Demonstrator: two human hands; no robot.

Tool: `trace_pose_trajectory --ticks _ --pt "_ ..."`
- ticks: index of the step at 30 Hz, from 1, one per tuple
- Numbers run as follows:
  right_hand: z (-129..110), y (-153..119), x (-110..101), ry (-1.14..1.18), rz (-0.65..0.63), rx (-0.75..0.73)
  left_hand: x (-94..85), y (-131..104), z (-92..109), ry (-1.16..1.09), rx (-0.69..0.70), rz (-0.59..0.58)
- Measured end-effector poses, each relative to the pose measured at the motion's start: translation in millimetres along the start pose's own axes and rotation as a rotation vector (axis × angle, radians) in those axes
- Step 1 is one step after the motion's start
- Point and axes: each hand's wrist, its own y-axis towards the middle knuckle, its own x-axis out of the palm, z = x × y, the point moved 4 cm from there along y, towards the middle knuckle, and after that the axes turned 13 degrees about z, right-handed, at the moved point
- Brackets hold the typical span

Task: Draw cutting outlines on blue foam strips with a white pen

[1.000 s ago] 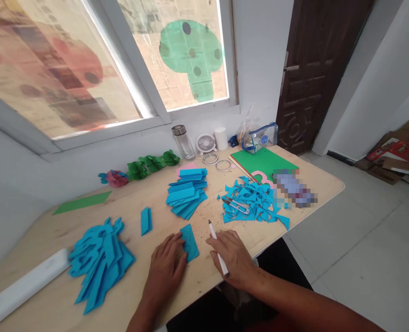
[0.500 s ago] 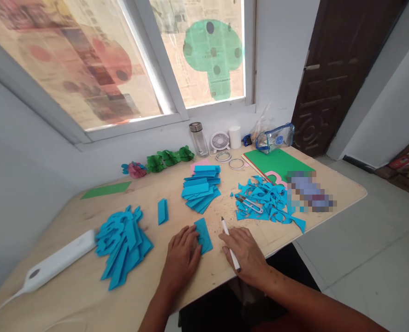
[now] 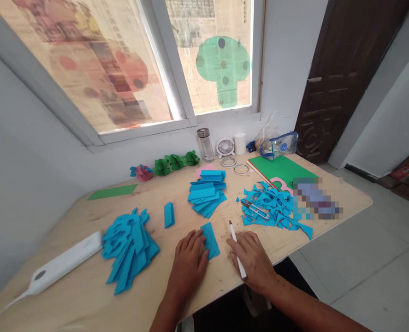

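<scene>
My left hand [image 3: 189, 253] lies on the table with its fingers on the left part of a small blue paper piece [image 3: 210, 241] that bears drawn curved lines. Just right of it, my right hand [image 3: 251, 258] holds a white pen [image 3: 238, 249], its dark tip pointing away from me and clear of the paper. A fanned pile of folded blue paper [image 3: 207, 193] lies behind my hands. One folded blue strip [image 3: 169, 215] is left of that pile. Farther left are cut blue shapes [image 3: 131, 249]. Small snips [image 3: 256, 209] rest on blue scraps [image 3: 273, 203] at the right.
Along the wall stand a glass bottle [image 3: 205, 146], a small fan [image 3: 225, 147], tape rolls [image 3: 241, 169] and a clear pouch [image 3: 279, 145]. Green paper [image 3: 287, 168] lies at the back right. A white power strip [image 3: 66, 263] lies on the left. The table's front edge is near my wrists.
The camera view has shifted, so everything appears slightly farther right and lower. My hands keep about the same places by the paper, with the pen still held.
</scene>
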Motion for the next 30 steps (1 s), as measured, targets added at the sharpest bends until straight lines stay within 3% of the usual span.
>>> trace_pose_trajectory --ticks 10,30 --pt "1 0 2 0.001 -0.023 0.038 3.4 0 -5 -0.004 0.046 0.007" --pt "12 -4 -2 0.185 -0.069 0.049 0.2 9 11 0.086 0.025 -0.06"
